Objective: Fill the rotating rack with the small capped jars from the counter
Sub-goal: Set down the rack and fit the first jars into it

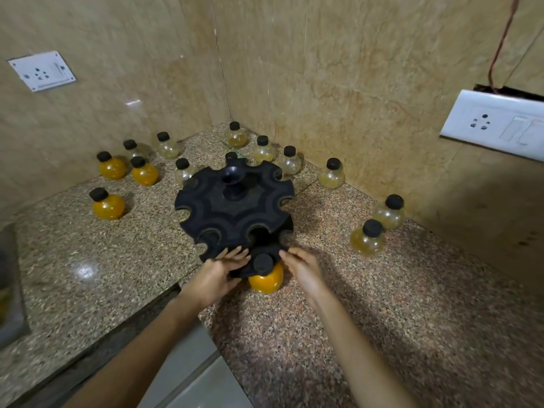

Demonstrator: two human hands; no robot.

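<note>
A black two-tier rotating rack (232, 201) with notched slots stands in the counter corner. One orange-filled jar with a black cap (265, 277) hangs in a front slot of the lower tier. My left hand (219, 273) rests on the lower tier's edge just left of that jar, fingers spread. To the jar's right, my right hand (303, 267) touches the same tier with its fingers apart. Several more round capped jars stand loose on the counter: orange ones at the left (108, 204), pale ones at the back (263, 150) and right (368, 238).
The speckled granite counter (323, 319) meets tiled walls at a corner behind the rack. A white socket plate (42, 70) is on the left wall and a switch panel (497, 123) on the right wall. A sink edge (11, 290) lies at far left.
</note>
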